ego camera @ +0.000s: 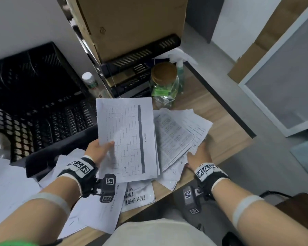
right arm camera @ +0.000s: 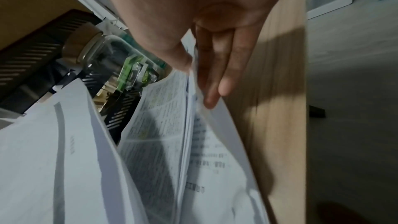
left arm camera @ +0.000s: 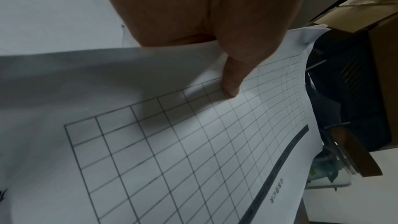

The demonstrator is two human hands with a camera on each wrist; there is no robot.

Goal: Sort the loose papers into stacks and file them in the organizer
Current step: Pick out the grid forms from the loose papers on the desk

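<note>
My left hand (ego camera: 103,148) holds up a stack of sheets with a grid sheet (ego camera: 126,139) on top. Its thumb (left arm camera: 231,89) presses on the grid sheet (left arm camera: 193,142); the fingers are hidden beneath. To the right a fanned pile of printed pages (ego camera: 176,135) lies on the wooden desk (ego camera: 220,139). My right hand (ego camera: 199,155) is at that pile's near right edge and pinches some printed pages (right arm camera: 157,134) between thumb and fingers (right arm camera: 224,88). More loose papers (ego camera: 139,196) lie under both hands and at the near left. A black mesh organizer (ego camera: 43,103) stands to the left.
A glass jar with a cork lid (ego camera: 164,82), a spray bottle (ego camera: 179,66) and a white-capped bottle (ego camera: 89,79) stand behind the papers. Black slotted trays (ego camera: 140,55) sit under a cardboard box (ego camera: 132,23). The desk's right edge (ego camera: 220,96) drops to the grey floor.
</note>
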